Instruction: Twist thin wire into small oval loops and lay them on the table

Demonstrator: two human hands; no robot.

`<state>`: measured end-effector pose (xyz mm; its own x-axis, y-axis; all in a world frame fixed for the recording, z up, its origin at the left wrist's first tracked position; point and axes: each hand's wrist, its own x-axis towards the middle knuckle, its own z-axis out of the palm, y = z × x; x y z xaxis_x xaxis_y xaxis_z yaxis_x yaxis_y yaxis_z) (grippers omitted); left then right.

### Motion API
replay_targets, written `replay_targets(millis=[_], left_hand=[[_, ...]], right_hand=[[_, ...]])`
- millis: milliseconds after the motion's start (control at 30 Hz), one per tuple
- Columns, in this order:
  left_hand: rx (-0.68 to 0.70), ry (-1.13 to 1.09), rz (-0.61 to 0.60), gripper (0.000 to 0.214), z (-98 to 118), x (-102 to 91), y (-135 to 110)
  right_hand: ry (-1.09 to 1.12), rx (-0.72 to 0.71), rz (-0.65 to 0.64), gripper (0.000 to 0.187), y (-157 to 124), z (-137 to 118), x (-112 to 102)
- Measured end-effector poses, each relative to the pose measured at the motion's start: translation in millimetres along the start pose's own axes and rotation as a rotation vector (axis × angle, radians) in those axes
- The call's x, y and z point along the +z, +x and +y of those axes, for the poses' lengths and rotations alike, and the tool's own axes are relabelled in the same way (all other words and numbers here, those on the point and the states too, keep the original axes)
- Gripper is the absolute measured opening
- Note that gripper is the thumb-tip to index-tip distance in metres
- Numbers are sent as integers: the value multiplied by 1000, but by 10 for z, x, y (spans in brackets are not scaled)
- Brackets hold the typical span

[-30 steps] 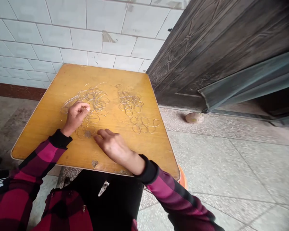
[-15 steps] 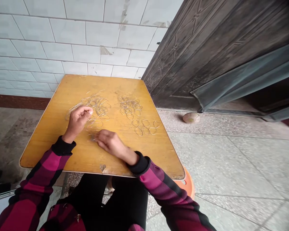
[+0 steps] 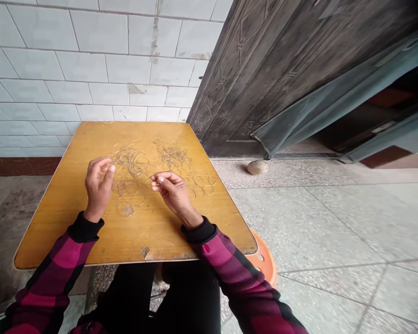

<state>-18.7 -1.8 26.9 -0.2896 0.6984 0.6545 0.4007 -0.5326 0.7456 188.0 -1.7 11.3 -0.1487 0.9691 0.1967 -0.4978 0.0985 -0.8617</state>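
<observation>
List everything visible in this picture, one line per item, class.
table: one, yellow wood, centre
loops: many, pale tan, three clusters on table
stool: one, orange, under table's right corner
door: one, dark metal, right
wall: one, white tile, behind table
round object: one, tan, floor by door
floor: one, grey speckled, around table
left hand: one, bare, above loops
right hand: one, bare, above loops
sleeves: two, pink-and-black check, on arms
trousers: one pair, black, below table
</observation>
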Motion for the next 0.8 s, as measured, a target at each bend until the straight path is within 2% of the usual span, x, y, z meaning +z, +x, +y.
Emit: replay_targets(millis=[33,67,167,200,267,333,400,467,600,667,800], left_hand=[[8,-4,-1,25,20,9,-27],[-16,-41,-52,23,42,28,-64],[-278,-293,-359,24,100,126,-202],[-377,-378,-411,25,114,162,-241],[-544,-546,-437,24,128,219,-286],[-658,-693,-414,21,130,242,-288],[-719,-774,-395,19,128,240,-265],[-733,-769,-373,20,128,231,-243],[-746,-727,-354,23,129,237,-237],[-745,-722,-360,24,116,243,-241],[-629,-581,-368,23,50,207,-220]], right_hand=[[-87,-86,16,13,-10,-3,0],[-208,-184,24,11,-25,2,2],[-646,-480,-29,7,-89,48,14],[-764,-552,-64,8,-112,69,18],[-906,-627,-122,11,-154,110,28],[-936,-629,-150,13,-183,142,45],[-861,-580,-166,13,-196,166,73],[-674,-463,-172,10,-197,196,112],[-101,-44,-113,9,-203,285,194],[83,122,-103,13,-216,320,218],[96,235,-208,20,-216,302,201]])
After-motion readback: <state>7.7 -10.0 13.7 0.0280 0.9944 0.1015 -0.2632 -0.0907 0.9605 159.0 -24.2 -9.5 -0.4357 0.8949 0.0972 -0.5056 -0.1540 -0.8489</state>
